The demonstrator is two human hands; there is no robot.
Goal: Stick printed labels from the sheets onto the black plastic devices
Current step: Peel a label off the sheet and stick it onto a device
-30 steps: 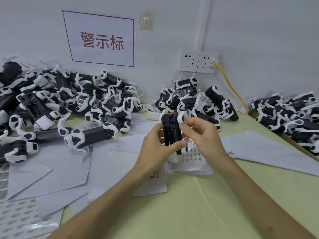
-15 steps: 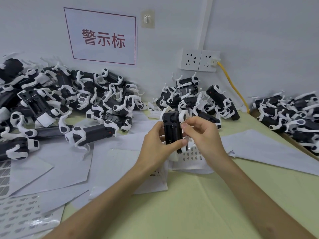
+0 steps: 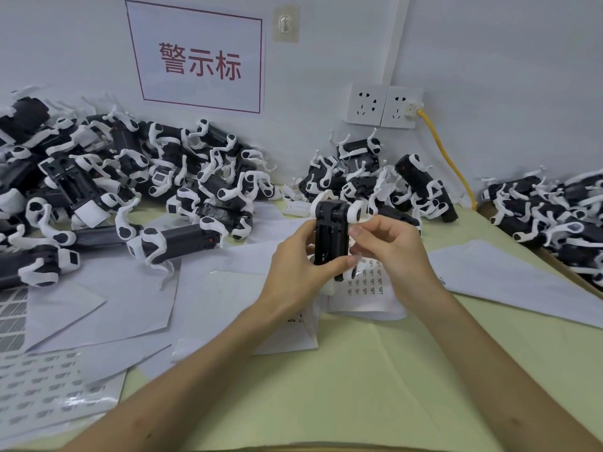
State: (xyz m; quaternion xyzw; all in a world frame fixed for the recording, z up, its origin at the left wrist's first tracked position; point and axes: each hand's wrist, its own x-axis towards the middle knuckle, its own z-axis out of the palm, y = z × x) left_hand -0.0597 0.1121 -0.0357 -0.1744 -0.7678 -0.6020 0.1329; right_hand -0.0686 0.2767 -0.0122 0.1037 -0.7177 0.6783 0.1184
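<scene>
Above the label sheet (image 3: 365,283), the left hand (image 3: 293,265) grips the black device (image 3: 329,238) upright, the right hand (image 3: 388,246) pinching its right edge; the yellow-green table (image 3: 375,370) gives the forearms room on the device's near side; neither hand has shifted since a second ago; device heaps (image 3: 130,184) crowd the wall (image 3: 326,60) behind it.

A pale green table (image 3: 375,386) bears paper sheets (image 3: 107,305) (some printed) and heaped black devices (image 3: 130,177).

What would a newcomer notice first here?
The black device held upright at centre: the left hand grips it, and the right hand pinches at its right edge. Behind, heaps of black-and-white devices crowd the back of the table, with a red-lettered sign above the left heap. Label sheets lie scattered around the hands.
</scene>
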